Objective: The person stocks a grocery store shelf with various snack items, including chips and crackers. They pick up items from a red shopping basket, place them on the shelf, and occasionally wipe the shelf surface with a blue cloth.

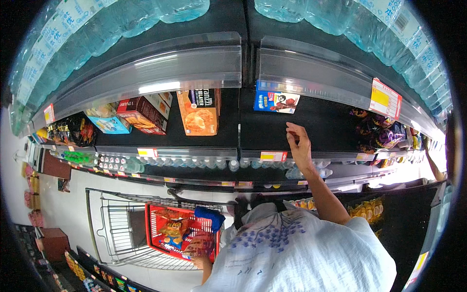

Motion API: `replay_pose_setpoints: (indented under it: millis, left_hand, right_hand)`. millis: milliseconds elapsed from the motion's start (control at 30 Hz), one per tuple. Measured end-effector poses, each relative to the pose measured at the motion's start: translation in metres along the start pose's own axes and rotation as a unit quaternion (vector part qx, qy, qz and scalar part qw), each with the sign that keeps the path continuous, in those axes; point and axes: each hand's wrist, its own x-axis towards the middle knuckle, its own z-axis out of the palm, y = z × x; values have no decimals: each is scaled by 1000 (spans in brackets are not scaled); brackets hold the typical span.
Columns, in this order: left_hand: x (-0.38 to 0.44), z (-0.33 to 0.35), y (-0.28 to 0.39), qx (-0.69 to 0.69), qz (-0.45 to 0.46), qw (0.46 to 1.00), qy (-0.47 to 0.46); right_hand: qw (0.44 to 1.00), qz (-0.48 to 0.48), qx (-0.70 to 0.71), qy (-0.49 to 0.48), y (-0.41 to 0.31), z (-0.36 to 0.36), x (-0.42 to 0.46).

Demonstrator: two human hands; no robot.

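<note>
My right hand (300,144) reaches over the front edge of a black shelf (324,133), thumb and fingers apart and nothing in them. Just beyond the fingertips stands a blue and white snack box (276,98), partly hidden by the clear shelf strip above. Low in the view, my left hand (201,262) grips a reddish-brown snack packet (200,242) at the side of a red plastic basket (147,226). Inside the basket lie a yellow-brown snack bag (172,228) and a blue packet (173,241). A dark blue soft item (209,218) rests at its corner.
The basket sits in a wire shopping cart (109,228). Left along the shelf are an orange snack box (199,113), a dark red box (142,114) and a light blue pack (109,124). Purple snack bags (386,133) lie right. Wrapped bottles (328,18) fill the shelf above.
</note>
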Motion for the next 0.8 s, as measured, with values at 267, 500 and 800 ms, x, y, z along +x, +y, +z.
replay_pose_setpoints:
  millis: [267,500,800]
  left_hand:
    - [-1,5,18,-4,19,999,40]
    - [6,2,29,-51,49,998,-3]
    - [14,-28,22,-180,97,978,-38]
  right_hand:
    - [999,35,6,-3,15,4,-3]
    - [999,23,-3,25,21,7,-3]
    - [999,24,17,38,27,5,-3]
